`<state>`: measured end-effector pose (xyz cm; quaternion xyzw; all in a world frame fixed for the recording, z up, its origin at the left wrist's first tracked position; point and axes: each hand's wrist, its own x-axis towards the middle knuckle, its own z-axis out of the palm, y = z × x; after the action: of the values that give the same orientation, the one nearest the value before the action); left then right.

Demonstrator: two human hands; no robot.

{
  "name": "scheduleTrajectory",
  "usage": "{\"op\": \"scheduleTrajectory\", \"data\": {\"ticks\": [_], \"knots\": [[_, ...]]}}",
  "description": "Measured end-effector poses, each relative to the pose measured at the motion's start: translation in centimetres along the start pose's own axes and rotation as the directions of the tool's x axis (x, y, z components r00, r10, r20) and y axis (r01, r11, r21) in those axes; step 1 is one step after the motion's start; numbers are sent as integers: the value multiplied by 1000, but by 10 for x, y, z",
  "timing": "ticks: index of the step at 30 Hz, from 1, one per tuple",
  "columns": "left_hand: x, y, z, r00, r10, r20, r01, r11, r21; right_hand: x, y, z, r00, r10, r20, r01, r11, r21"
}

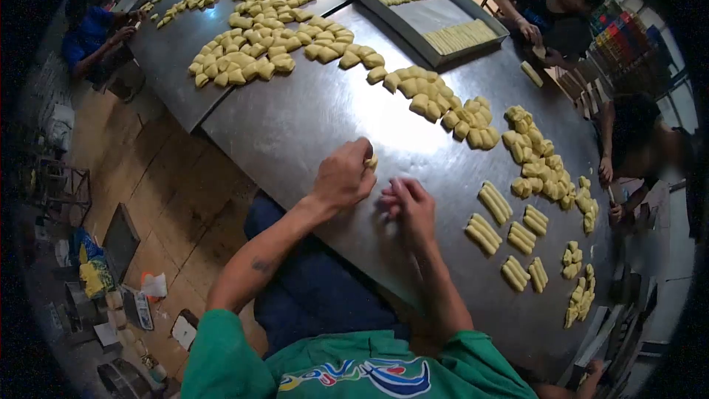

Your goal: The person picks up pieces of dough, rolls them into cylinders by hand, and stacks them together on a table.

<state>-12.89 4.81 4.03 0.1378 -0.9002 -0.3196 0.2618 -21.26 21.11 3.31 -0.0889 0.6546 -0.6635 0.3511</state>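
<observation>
My left hand [344, 177] is closed around a small piece of yellow dough [371, 162], which shows past its fingers just above the metal table. To its right, my right hand [410, 208] is low over the tabletop, its fingers loosely bent and slightly apart, with nothing visible in them. Beyond both hands, a band of cut dough pieces [425, 92] runs across the table. On the right lie several small groups of rolled dough sticks [484, 234], placed side by side.
The steel table [310, 125] carries a large heap of dough pieces [251, 48] at far left and more dough lumps [543, 162] at right. A metal tray [402, 29] holds two rows of dough sticks. Other people work along the far, left and right edges.
</observation>
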Motion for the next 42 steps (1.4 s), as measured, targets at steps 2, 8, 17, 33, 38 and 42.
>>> {"op": "scheduleTrajectory", "data": {"ticks": [2,8,17,33,38,42], "knots": [[-25,7,-30,973,228,32,-230,967,107,1,-4,14,980,141,144,-167,966,195],[-84,27,-53,987,-47,-156,-17,924,-382,-17,-11,39,935,-25,353,-99,939,330],[-100,16,-95,968,-183,172,228,925,-304,-41,-33,45,812,-16,583,155,970,-189],[-116,6,-73,875,-382,298,464,487,-740,-57,1,56,796,-147,587,355,899,-257],[-109,9,-75,851,-264,455,512,223,-829,-59,-10,52,652,-482,585,742,564,-362],[-98,13,-74,959,-74,274,187,891,-413,-46,-2,42,866,-249,433,462,729,-505]]}}
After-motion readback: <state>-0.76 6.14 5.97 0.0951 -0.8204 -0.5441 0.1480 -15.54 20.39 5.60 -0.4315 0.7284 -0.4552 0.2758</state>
